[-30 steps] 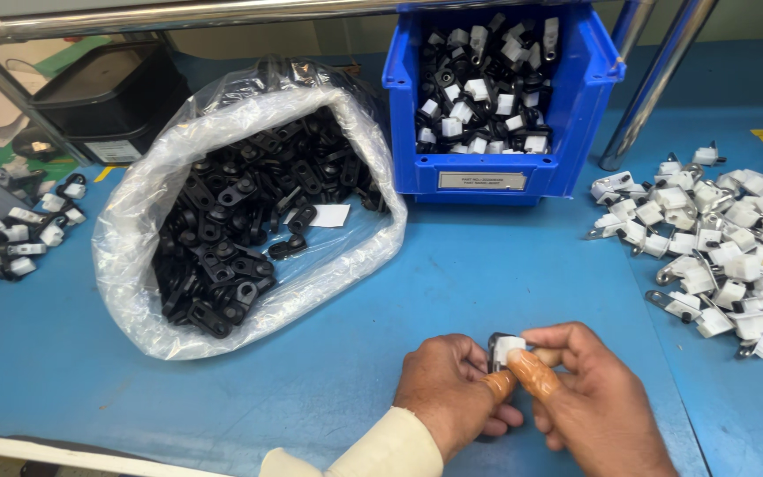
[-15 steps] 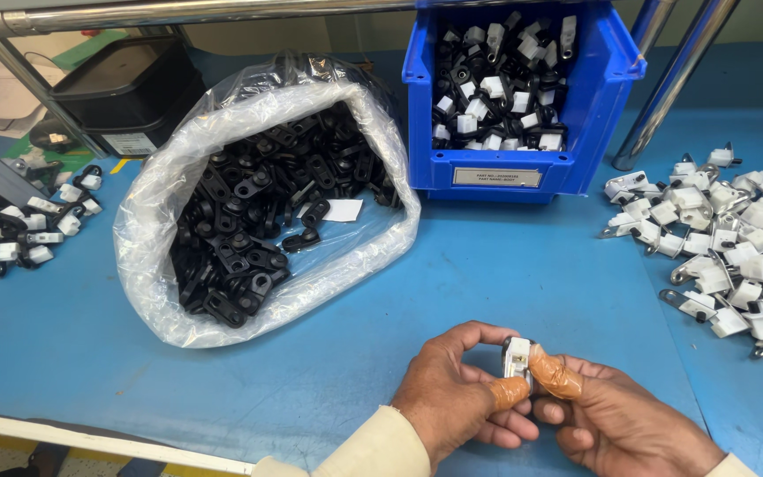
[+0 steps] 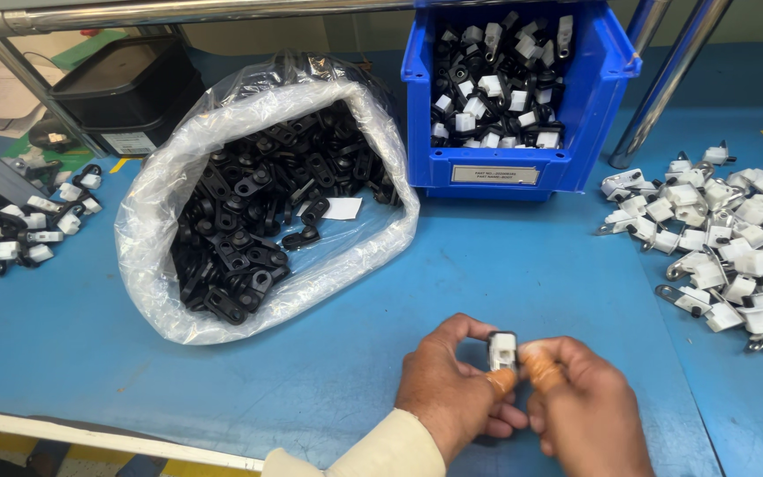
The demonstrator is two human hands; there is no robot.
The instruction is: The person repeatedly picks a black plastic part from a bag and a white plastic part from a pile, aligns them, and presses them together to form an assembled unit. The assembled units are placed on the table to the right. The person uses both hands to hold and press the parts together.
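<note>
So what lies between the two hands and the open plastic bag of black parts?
Only bare blue table, seen in the head view, between the hands and the bag.

Blue table (image 3: 523, 265); blue bin (image 3: 509, 168) of black-and-white parts. Clear plastic bag (image 3: 169, 203), black clips (image 3: 249, 221) inside. White pieces (image 3: 726, 238) heaped rightward. Small white-and-black part (image 3: 502, 351) between orange-capped fingertips (image 3: 540, 371).

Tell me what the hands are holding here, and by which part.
Both hands, left hand and right hand, pinch one small white and black clip by its lower end between the fingertips; its top shows free.
</note>
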